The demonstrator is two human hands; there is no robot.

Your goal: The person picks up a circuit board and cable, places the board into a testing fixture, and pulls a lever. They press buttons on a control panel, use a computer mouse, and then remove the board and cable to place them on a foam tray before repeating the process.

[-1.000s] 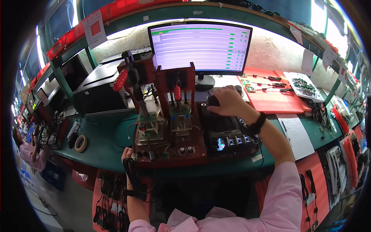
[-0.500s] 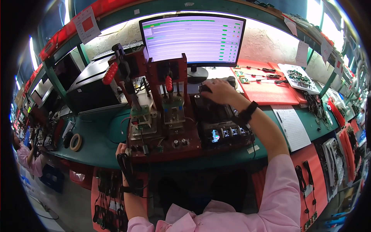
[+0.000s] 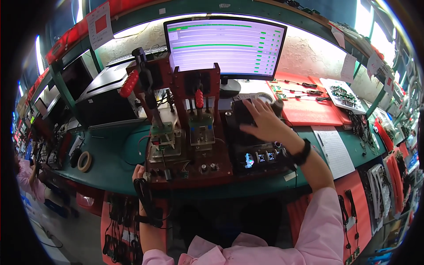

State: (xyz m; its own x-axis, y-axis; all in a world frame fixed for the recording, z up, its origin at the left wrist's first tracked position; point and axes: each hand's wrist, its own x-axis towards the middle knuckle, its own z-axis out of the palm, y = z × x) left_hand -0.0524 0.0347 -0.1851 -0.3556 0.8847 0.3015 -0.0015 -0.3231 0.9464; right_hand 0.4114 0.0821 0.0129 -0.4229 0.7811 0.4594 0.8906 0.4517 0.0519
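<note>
Loosely spread, the right hand lies over a black device.

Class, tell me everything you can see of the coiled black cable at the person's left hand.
The coiled black cable looks slim and smooth, like rubber or plastic, bundled into long, narrow loops. It hangs at the near edge of the bench, against the left hand, which appears to hold it, and down along the wrist. A looser loop bows out to the right lower down. Its ends are unclear.
</note>
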